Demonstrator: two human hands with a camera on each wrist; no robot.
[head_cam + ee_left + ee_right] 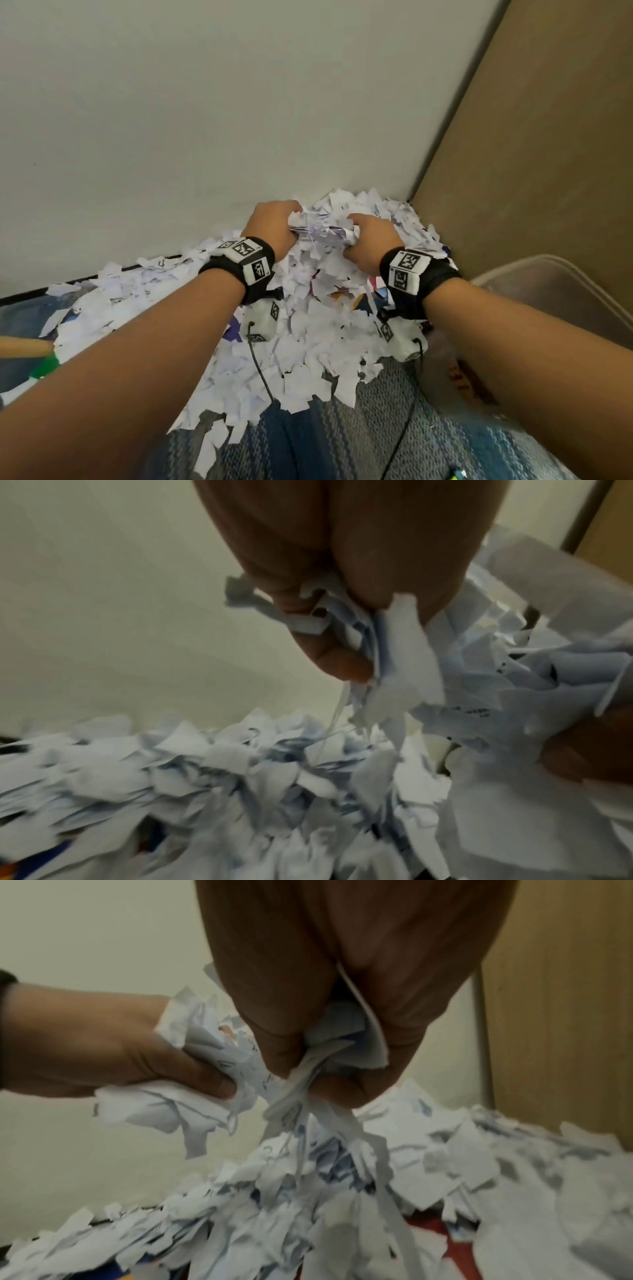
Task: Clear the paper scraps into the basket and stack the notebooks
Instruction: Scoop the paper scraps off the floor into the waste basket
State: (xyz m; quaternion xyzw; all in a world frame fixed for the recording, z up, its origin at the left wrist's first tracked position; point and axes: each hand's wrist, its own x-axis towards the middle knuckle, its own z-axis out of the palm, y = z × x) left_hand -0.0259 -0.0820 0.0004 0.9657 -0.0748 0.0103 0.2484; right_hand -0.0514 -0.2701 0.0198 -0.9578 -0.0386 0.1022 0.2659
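Observation:
A big heap of torn white paper scraps (308, 329) covers the blue patterned cloth (335, 442) in the corner by the wall. Both hands are lifted a little above the heap, gripping one shared bundle of scraps (323, 231) between them. My left hand (277, 226) clutches the bundle's left end, its fingers (329, 653) curled round strips. My right hand (368, 240) clutches the right end, with its fingers (342, 1088) squeezing folded pieces (346, 1039). Strips dangle from both fists down to the heap (308, 1204). Bits of coloured covers (344, 294) peek from under the scraps; no whole notebook shows.
A translucent plastic basket (561, 284) stands at the right, beside my right forearm. A brown panel (548, 137) closes the right side, a pale wall (171, 120) the back. A wooden stick with a green end (30, 349) lies at the left. Thin black cables run from both wrists.

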